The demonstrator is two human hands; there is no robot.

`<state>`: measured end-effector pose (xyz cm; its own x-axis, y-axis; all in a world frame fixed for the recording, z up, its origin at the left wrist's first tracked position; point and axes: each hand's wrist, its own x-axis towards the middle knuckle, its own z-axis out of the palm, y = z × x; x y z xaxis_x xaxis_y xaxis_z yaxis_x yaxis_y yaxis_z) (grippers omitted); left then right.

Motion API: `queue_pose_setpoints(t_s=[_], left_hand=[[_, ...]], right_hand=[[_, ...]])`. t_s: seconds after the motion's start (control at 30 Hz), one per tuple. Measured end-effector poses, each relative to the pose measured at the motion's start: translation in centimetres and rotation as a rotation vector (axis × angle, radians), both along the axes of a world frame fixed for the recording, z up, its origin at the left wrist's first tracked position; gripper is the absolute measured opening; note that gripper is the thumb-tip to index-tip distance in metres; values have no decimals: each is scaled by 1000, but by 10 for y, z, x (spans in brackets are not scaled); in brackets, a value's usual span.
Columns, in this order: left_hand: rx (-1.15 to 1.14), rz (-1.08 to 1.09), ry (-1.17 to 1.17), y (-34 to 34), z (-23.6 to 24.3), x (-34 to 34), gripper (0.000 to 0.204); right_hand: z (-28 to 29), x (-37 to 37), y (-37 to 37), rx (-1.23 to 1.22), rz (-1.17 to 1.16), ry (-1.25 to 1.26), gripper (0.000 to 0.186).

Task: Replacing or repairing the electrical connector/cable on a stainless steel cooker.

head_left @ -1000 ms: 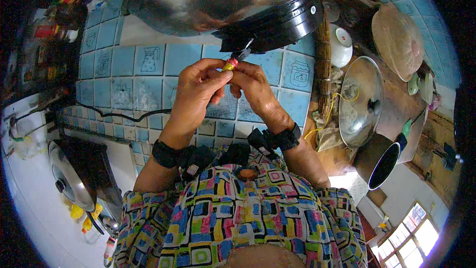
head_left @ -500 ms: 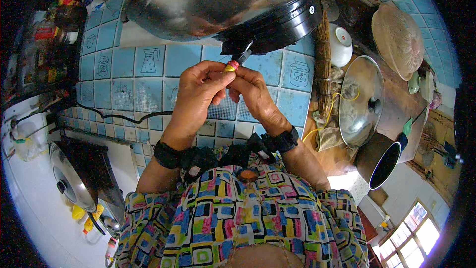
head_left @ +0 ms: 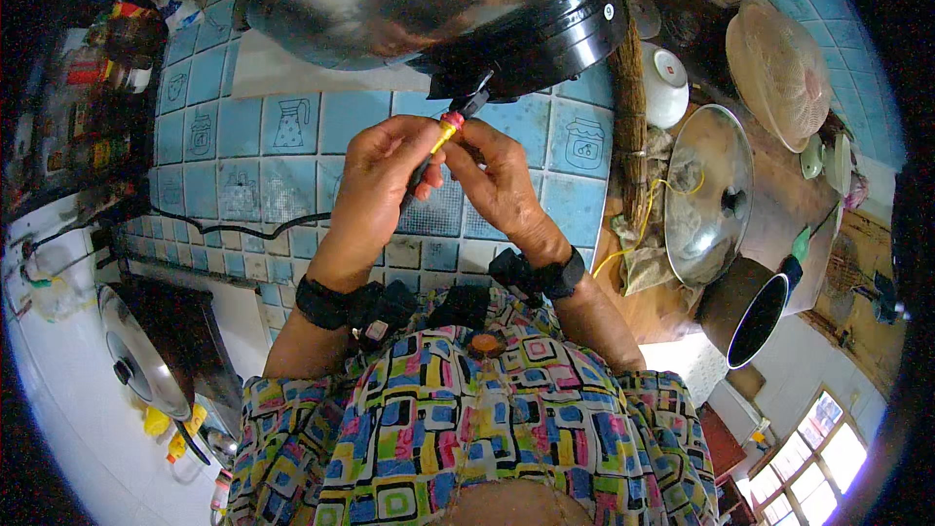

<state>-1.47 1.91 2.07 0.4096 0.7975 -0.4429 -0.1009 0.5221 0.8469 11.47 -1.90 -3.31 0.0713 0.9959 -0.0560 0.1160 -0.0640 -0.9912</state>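
Observation:
My left hand (head_left: 370, 175) is closed, pinching a slim yellow piece with a pinkish-red end (head_left: 446, 131). A dark length continues below it past my fingers; whether this is a cord or a handle I cannot tell. My right hand (head_left: 502, 180) is curled against the piece from the other side, its thumb and fingertips pressed close to it. Just beyond the red end sits a small black part (head_left: 471, 102) with a thin light prong, under the black round base (head_left: 545, 54) of a large shiny metal pan (head_left: 429, 0).
Blue patterned tiles (head_left: 292, 127) lie beneath my hands. Over on the right are a bundle of straw (head_left: 631, 127), a white bowl (head_left: 666, 86), a glass lid (head_left: 711, 200), a woven basket (head_left: 777, 78) and a dark pot (head_left: 745, 317). Another lid (head_left: 141, 351) stands on the left.
My fingers have shifted on the yellow piece, and more of its length shows, with the dark part below now visible. My right hand's fingertips have moved slightly down along it.

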Motion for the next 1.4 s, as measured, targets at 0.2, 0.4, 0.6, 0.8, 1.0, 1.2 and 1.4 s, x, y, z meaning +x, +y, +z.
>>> queue_pose_setpoints(t_s=[0.2,0.4,0.6,0.8,1.0,1.2,1.4], left_hand=[[-42,10,16,-1,-4,4,32],[-50,61,-102,-3,-11,2,22],[-6,4,-8,-2,-5,6,27],[-2,-51,46,0,-6,5,19],[-19,7,47,0,-6,6,21],[-20,-57,52,2,-2,4,16],[48,-40,8,-4,-16,5,15]], right_hand=[[17,1,-2,-93,84,32,18],[11,1,1,-289,70,204,19],[-4,3,-2,-384,106,447,26],[10,7,-3,-404,107,380,23],[15,11,-6,-326,147,482,21],[21,13,-7,-284,169,423,21],[22,11,-8,-299,145,424,18]])
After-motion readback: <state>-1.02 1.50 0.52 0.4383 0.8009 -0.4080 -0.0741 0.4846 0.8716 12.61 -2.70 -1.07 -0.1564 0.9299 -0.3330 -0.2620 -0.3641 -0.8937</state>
